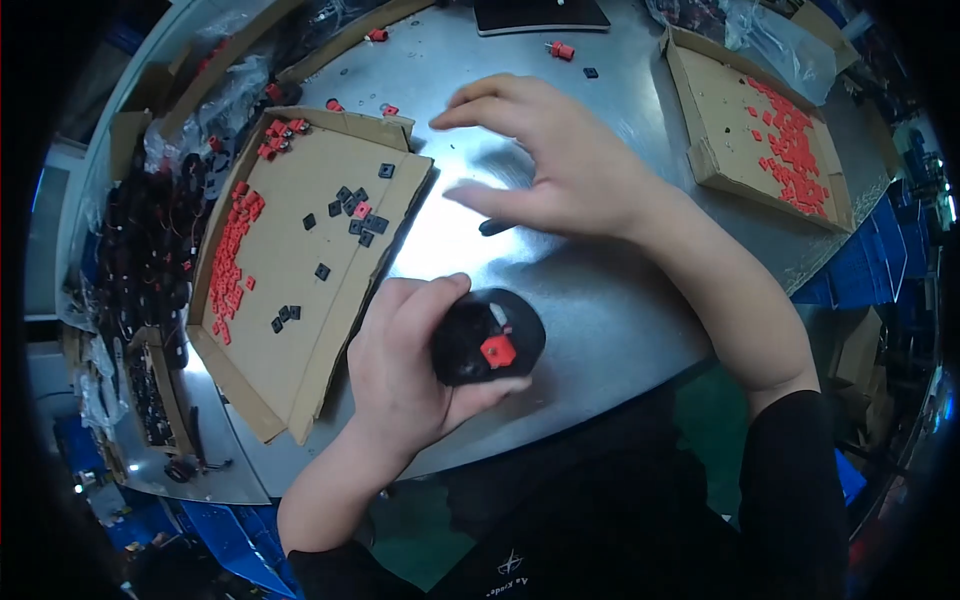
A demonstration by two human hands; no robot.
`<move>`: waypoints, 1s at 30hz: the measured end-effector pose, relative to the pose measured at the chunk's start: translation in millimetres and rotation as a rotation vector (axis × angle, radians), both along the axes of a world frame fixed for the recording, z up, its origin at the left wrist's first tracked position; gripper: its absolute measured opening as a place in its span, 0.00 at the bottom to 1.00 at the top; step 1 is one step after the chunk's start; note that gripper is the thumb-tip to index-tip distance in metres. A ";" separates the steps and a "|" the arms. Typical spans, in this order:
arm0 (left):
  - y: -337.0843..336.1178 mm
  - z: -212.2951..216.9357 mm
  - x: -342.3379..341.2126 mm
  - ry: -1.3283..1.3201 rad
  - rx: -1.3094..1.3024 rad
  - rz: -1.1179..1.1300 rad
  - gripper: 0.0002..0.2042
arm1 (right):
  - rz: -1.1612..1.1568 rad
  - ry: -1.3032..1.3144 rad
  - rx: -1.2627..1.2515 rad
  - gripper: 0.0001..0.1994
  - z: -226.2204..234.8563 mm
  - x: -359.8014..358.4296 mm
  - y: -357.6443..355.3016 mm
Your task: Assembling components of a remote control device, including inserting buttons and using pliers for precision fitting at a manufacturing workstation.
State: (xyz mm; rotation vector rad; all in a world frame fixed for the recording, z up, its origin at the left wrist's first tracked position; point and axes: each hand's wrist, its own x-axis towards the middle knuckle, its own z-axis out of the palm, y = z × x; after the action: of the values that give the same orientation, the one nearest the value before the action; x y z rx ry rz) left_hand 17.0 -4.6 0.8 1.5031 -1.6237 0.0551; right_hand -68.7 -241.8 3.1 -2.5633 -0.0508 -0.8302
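Note:
Wrapped round a black, cup-shaped round part, my left hand holds it above the near side of the metal table. On the black part's face sits a small red angular piece. My right hand hovers over the middle of the table, its fingers and thumb spread apart, nothing visible between them. Just below its thumb shows a dark rounded object, mostly hidden, so its kind cannot be told. Left of my hands lies a shallow cardboard tray with small black square pieces and many red pieces.
Another cardboard tray with red pieces stands at the far right. A red connector-like part and a small black piece lie at the back, near a dark flat panel. Black wired parts crowd the left edge.

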 end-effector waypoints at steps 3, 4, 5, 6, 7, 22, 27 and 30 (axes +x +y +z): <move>-1.3 10.3 -3.8 -0.162 0.318 0.254 0.28 | 0.175 0.011 0.429 0.07 28.6 -11.9 11.2; -2.1 8.9 -3.3 -0.165 0.318 0.260 0.28 | 0.274 0.014 0.355 0.04 30.6 -14.9 10.4; -2.6 5.3 -2.4 -0.141 0.372 0.284 0.29 | 0.365 0.093 0.310 0.04 34.0 -16.8 11.0; -2.7 3.2 -1.9 -0.117 0.426 0.308 0.29 | 0.455 0.172 0.265 0.04 36.1 -17.6 12.3; -3.1 3.2 -2.0 -0.123 0.433 0.319 0.28 | 0.538 0.193 0.235 0.04 30.5 -17.4 14.5; -3.6 12.7 -10.6 -0.267 0.430 0.292 0.29 | 0.515 0.628 0.244 0.07 43.2 -20.5 19.7; -2.3 6.2 0.2 -0.263 0.399 0.353 0.29 | 0.491 0.522 0.571 0.06 42.3 -19.2 15.9; -5.3 3.7 6.3 -0.158 0.389 0.345 0.28 | 0.414 0.330 0.399 0.06 33.5 -16.0 13.6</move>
State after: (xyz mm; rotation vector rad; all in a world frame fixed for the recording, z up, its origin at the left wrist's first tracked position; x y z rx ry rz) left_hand 23.3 -9.9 4.5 2.1160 -1.5385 0.0512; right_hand -84.7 -228.3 36.6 -2.1676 -0.2744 -0.2284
